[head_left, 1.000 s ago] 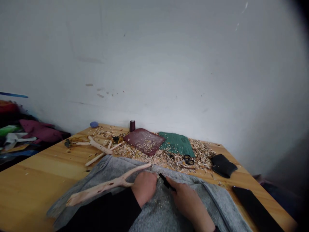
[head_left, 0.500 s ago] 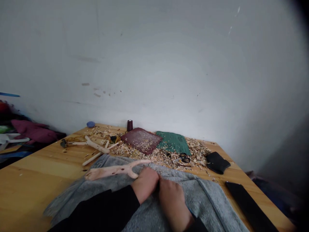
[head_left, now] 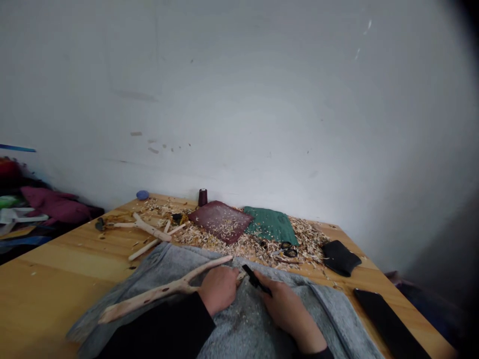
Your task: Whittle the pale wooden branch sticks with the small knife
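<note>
Pale wooden table [head_left: 48, 279] bears a smaller peeled forked branch [head_left: 149, 229] amid curled wood shavings [head_left: 239, 244]. Long peeled forked branch [head_left: 160, 286], smooth with dark knots, lies across grey fleece cloth [head_left: 247, 324], grasped near its fork by the left hand [head_left: 217, 290], fingers closed. Right hand [head_left: 287, 313] just beside it, fingers clenched on slim black-handled knife [head_left: 256, 279]. Beyond: maroon leather square [head_left: 220, 222], green fabric [head_left: 271, 225], black pouch [head_left: 340, 258].
</note>
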Demonstrator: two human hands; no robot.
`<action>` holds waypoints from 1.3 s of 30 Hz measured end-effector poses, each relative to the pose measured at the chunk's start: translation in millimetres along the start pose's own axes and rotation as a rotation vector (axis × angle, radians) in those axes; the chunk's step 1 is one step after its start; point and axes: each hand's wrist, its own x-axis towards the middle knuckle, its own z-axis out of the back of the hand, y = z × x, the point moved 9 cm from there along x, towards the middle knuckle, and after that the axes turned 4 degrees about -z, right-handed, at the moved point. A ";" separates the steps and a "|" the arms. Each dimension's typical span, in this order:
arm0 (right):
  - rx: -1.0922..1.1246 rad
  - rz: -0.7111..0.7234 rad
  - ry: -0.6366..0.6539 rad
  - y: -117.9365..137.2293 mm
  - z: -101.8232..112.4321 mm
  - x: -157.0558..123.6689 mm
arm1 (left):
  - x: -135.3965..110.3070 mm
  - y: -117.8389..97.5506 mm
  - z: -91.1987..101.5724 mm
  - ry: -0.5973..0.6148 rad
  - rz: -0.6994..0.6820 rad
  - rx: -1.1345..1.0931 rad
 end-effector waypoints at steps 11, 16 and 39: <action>-0.033 -0.001 0.055 9.2 -1.5 -13.8 | -1.5 -7.5 0.6 -0.011 0.038 0.033; -0.051 -0.009 0.060 9.9 -5.5 -14.2 | -2.2 -12.4 3.6 0.008 0.015 0.036; -0.444 -0.098 -0.057 66.9 -22.1 -14.6 | 3.9 -27.9 3.2 0.027 -0.029 0.014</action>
